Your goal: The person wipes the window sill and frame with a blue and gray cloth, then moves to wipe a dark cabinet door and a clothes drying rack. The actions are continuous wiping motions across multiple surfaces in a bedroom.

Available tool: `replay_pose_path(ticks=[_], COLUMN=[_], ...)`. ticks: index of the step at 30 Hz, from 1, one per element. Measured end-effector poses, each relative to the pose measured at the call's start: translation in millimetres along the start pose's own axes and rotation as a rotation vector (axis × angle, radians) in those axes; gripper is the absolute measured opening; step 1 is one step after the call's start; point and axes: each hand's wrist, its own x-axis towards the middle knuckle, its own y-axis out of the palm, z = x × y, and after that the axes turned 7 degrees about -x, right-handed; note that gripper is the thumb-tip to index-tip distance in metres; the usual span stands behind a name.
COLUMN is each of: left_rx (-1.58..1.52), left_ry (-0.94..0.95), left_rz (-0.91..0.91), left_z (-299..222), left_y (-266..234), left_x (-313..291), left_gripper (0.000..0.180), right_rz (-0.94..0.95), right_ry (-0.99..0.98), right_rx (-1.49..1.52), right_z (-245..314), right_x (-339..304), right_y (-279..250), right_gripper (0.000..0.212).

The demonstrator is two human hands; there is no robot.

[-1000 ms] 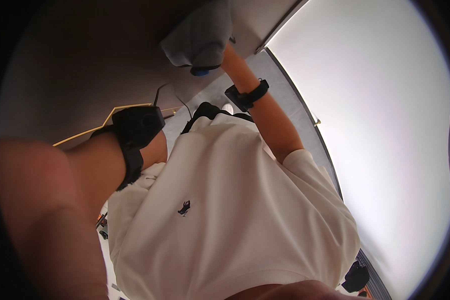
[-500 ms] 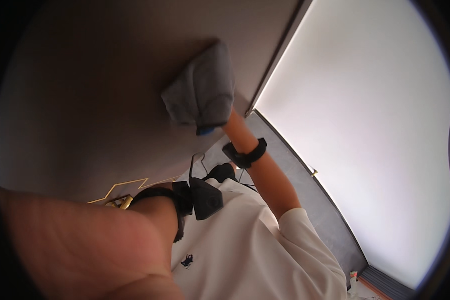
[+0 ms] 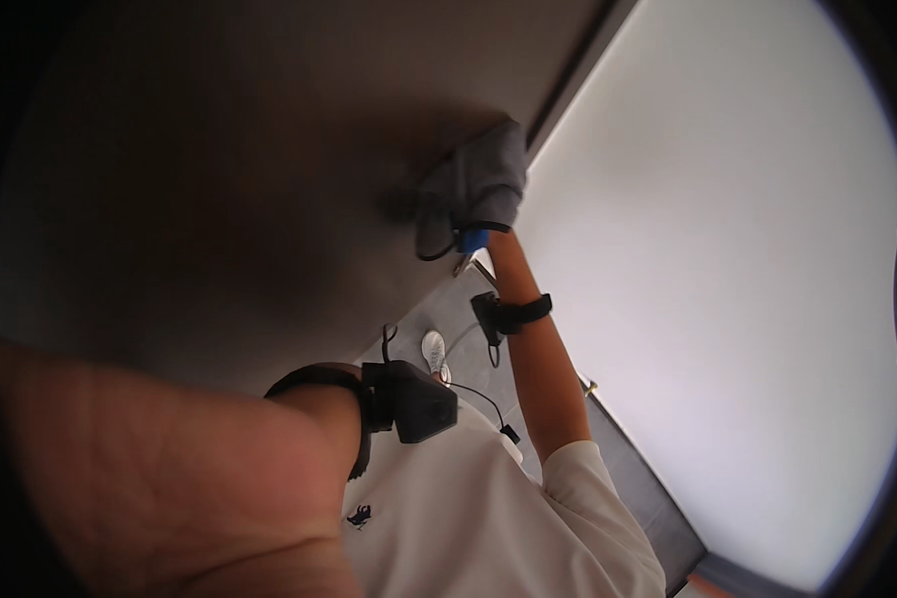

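Observation:
Grey cloth (image 3: pixel 490 171) covers my right hand (image 3: pixel 501 245), hiding its fingers. A dark loop and a blue piece (image 3: pixel 474 239) show at the cloth's lower end. My right hand keeps the cloth against or just in front of a dark panel (image 3: pixel 269 199), close to the panel's right edge; whether it touches cannot be made out. Very near the camera, at lower left, my left hand (image 3: pixel 179 458) shows only its palm side and wrist. Its fingers lie outside the picture.
Black strapped devices sit on my left wrist (image 3: pixel 424 402) and right wrist (image 3: pixel 513 314). A large bright white panel (image 3: pixel 718 249) stands on the right. Below are grey floor tiles (image 3: pixel 638 468), a white shoe (image 3: pixel 434 351) and a thin black cable (image 3: pixel 478 394).
My right hand has moved right and slightly down with the grey cloth, nearer the dark panel's edge. A white shoe has come into sight. My left hand has hardly moved.

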Motion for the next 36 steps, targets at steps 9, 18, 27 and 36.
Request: replay_pose_path(ticks=[9,18,27,36], left_rx=[-0.022,-0.096,-0.085,-0.082], left_ry=[0.066,0.086,0.071,0.055], left_rz=[0.021,0.026,0.029,0.027], left_z=[16.7,8.9,32.5,44.8], left_y=[80.2,76.0,97.4,119.4], left_x=[26.3,29.4,43.3,46.0], left_gripper=[0.017,0.017,0.018,0.020], right_rz=[-0.274,-0.140,0.244,-0.119], right_ry=[-0.001,0.910,0.534,-0.024], right_rx=[-0.168,0.099,-0.576,0.285], right_z=[-75.8,-3.3,40.4,-106.6], right_x=[87.6,13.8,124.2,-46.4], right_y=[-97.5,-62.3,-156.9,-65.6], right_gripper=[0.016,0.026,0.040,0.016])
